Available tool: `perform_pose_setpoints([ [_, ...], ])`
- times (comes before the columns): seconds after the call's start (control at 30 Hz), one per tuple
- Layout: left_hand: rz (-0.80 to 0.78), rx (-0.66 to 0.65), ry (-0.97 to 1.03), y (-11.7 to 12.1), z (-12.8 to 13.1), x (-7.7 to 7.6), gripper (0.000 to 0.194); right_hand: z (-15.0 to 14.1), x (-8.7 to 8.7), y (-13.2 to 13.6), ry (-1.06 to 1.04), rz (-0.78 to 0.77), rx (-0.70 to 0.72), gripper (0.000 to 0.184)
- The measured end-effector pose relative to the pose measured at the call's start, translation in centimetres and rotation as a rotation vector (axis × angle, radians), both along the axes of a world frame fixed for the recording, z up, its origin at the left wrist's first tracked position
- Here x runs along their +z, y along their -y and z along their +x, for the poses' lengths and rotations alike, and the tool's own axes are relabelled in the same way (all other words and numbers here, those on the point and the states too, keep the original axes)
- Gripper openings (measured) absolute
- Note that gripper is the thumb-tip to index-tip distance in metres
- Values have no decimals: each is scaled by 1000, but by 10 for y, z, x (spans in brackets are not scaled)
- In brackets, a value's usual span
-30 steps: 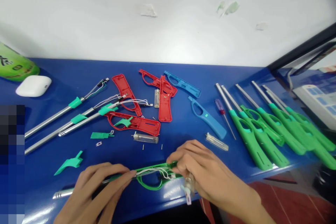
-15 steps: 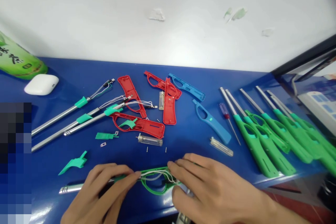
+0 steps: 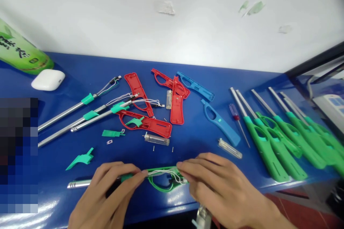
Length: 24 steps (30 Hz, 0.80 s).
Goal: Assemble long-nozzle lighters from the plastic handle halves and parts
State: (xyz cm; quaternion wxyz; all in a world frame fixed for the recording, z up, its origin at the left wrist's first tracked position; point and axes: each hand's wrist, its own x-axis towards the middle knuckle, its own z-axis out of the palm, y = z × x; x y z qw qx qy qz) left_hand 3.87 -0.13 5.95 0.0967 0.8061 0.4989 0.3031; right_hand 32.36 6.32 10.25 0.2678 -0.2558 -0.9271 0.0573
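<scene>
My left hand pinches an open green lighter handle half near its front end, where a silver metal tube sticks out to the left. White wires run along the handle half above its trigger loop. Against the rear part of this half, the fingertips of my right hand press close to the wire ends and cover much of that end. Below the right palm a clear fuel tank shows partly; how it is held is hidden. A loose teal trigger lies beyond my left hand.
Red handle halves, blue halves, wired tubes, a clear tank and small screws lie beyond my hands. To the right are a screwdriver and several green lighters. A white case and green bottle stand left.
The view has shifted slightly, moving everything a little to the right. My right thumb has moved up and right along the handle half, and more of the clear tank below that hand shows.
</scene>
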Motion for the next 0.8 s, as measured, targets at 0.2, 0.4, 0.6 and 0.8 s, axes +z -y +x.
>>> perform_pose_setpoints([
  [0.2, -22, -16, -15, 0, -1, -2, 33, -1, 0, 0, -120, -63, -31, 32],
  [0.4, -57, -11, -34, 3, -3, -3, 37, -1, -4, -2, -115, -142, -43, 34],
  [0.6, -31, 24, -2, 5, 1, -2, 42, 7, -8, -2, -64, -188, -141, 25],
  [0.8, -9, 28, 1, 5, 7, 2, 46, 23, -5, -13, 167, -191, -390, 7],
])
